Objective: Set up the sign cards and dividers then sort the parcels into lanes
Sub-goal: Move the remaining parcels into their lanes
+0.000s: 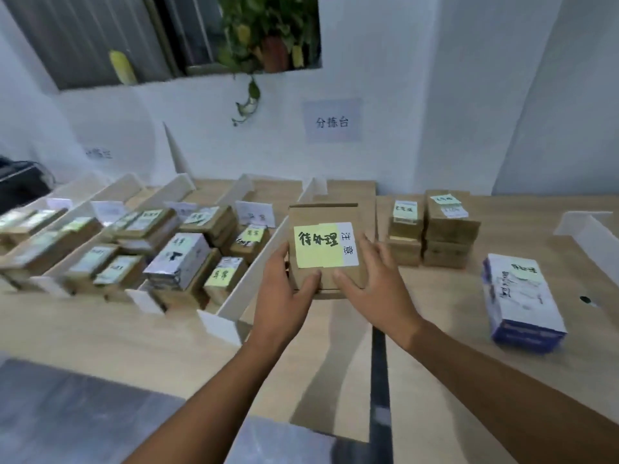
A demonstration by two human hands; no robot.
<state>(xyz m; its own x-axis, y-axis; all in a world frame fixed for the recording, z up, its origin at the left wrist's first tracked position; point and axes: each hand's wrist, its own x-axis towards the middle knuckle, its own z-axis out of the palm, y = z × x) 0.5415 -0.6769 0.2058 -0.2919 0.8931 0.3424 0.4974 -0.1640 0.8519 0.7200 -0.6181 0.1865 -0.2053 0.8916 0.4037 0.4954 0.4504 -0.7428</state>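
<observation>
A brown cardboard parcel (326,277) with a yellow note and a white label is held between my two hands at the table's middle. My left hand (284,289) grips its left side with the thumb on the front. My right hand (375,283) holds the right side, thumb on the lower front. To the left, white dividers (248,279) form lanes filled with labelled parcels (181,259) and white sign cards (254,214). The parcel sits just right of the rightmost divider.
Two stacks of brown parcels (435,236) stand to the right. A blue and white box (519,299) lies further right, with a loose white divider (589,236) beyond it. A paper sign (333,121) hangs on the wall. A grey surface (77,416) lies near me.
</observation>
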